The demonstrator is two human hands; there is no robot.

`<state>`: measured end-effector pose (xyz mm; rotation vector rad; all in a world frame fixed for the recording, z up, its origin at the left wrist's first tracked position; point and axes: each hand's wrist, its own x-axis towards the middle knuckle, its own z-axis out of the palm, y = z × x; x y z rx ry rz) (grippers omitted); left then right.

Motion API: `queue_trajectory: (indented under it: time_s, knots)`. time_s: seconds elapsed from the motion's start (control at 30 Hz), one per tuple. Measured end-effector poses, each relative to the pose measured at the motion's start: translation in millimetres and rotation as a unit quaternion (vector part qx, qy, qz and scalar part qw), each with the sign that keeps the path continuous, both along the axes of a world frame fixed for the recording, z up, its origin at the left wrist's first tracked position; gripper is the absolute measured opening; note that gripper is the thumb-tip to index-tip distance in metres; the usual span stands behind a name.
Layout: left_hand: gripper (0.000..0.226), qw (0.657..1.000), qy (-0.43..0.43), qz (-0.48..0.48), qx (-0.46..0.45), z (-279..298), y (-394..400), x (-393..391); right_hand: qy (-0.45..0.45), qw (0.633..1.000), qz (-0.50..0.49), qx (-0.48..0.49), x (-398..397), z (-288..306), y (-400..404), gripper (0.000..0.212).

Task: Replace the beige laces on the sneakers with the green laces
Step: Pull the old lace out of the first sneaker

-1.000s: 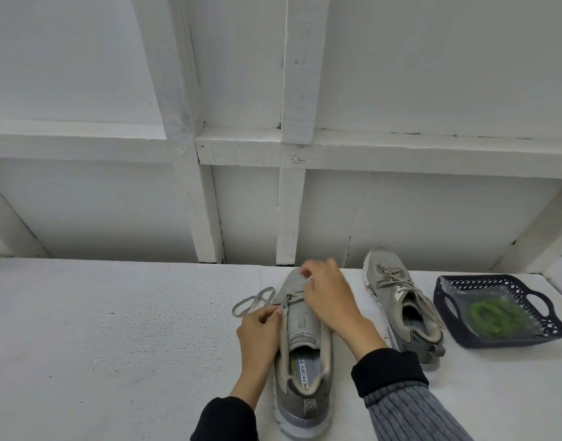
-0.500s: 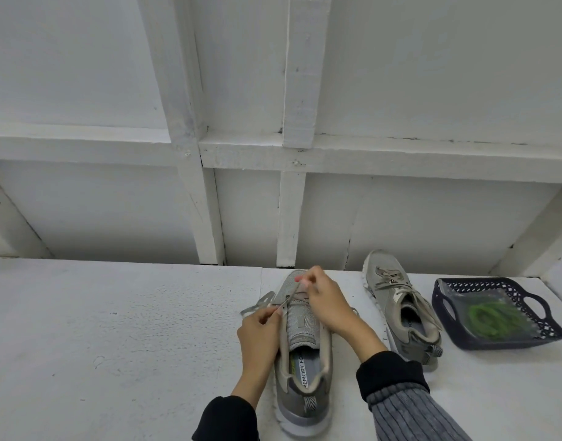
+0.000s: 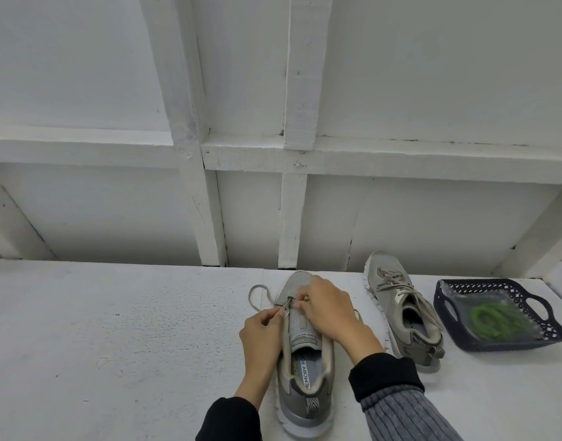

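A grey sneaker (image 3: 305,374) lies heel toward me on the white table (image 3: 120,338). My left hand (image 3: 262,334) pinches the eyelet edge on its left side. My right hand (image 3: 329,308) pinches the beige lace (image 3: 257,296) near the toe end of the lacing; a loose loop of it lies on the table left of the toe. A second grey sneaker (image 3: 400,310), still laced in beige, stands to the right. Green laces (image 3: 492,319) lie coiled in a clear bag inside a dark blue basket (image 3: 445,308) at far right.
A white wall with wooden beams (image 3: 292,218) rises right behind the table's far edge. The basket stands close to the right-hand sneaker. Bare table surface stretches to the left of the hands.
My right hand has stayed over the toe end of the lacing, shifting slightly. The loose beige loop to the left of the toe has changed shape. My left hand kept its hold.
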<state>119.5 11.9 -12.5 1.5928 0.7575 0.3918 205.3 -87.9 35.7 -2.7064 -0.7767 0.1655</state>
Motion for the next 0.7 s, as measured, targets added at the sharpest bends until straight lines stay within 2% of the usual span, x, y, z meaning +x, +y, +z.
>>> queue_trajectory:
  time_s: [0.07, 0.1, 0.17, 0.23, 0.27, 0.33, 0.4, 0.43, 0.5, 0.53, 0.6, 0.7]
  knots:
    - [0.012, 1.0, 0.0, 0.002, 0.002, 0.7, -0.5, 0.1, 0.068, 0.989, -0.003, 0.135, 2.6, -1.6, 1.2, 0.012]
    - [0.012, 1.0, 0.001, 0.003, 0.003, 0.6, -0.5, 0.2, 0.113, 0.968, -0.014, 0.226, 3.0, 0.3, -0.4, 0.017]
    - [0.012, 1.0, 0.003, 0.003, 0.002, 0.4, -0.3, 0.2, 0.202, 0.895, -0.053, 0.394, 2.0, 6.8, -6.2, 0.022]
    - [0.011, 1.0, 0.002, 0.003, -0.002, -0.3, -0.2, 0.0, 0.258, 0.823, -0.075, 0.501, 0.8, 12.7, -12.0, 0.022]
    - [0.01, 1.0, 0.002, 0.002, -0.005, -0.5, -0.1, 0.0, 0.233, 0.825, -0.082, 0.509, 1.3, 14.9, -14.9, 0.021]
    - [0.01, 1.0, 0.003, 0.0, -0.005, 0.2, -0.2, -0.4, 0.098, 0.906, -0.091, 0.402, 6.6, 17.0, -19.2, 0.02]
    - [0.01, 1.0, 0.002, -0.003, -0.008, 0.4, -0.3, -0.2, -0.016, 0.979, -0.054, 0.194, 7.4, 19.9, -19.7, 0.014]
    - [0.009, 1.0, 0.002, -0.004, -0.008, 0.8, -0.3, -0.1, -0.038, 0.993, -0.04, 0.105, 6.1, 20.7, -19.1, 0.017]
    - [0.01, 1.0, 0.007, -0.003, -0.004, 1.1, -0.1, 0.2, -0.054, 0.998, -0.02, -0.011, 2.2, 17.2, -15.4, 0.031]
    - [0.012, 1.0, 0.009, -0.001, -0.001, 0.7, 0.0, 0.5, -0.056, 0.997, -0.017, -0.043, -0.1, 15.8, -12.8, 0.032]
    - [0.012, 1.0, 0.011, -0.001, 0.004, 0.6, -0.4, 0.8, -0.039, 0.998, -0.026, -0.034, -0.9, 12.7, -9.0, 0.028]
    - [0.01, 1.0, 0.008, 0.003, 0.002, -0.2, -0.6, 1.0, 0.059, 0.993, -0.048, 0.086, 6.5, 5.7, -8.5, 0.027]
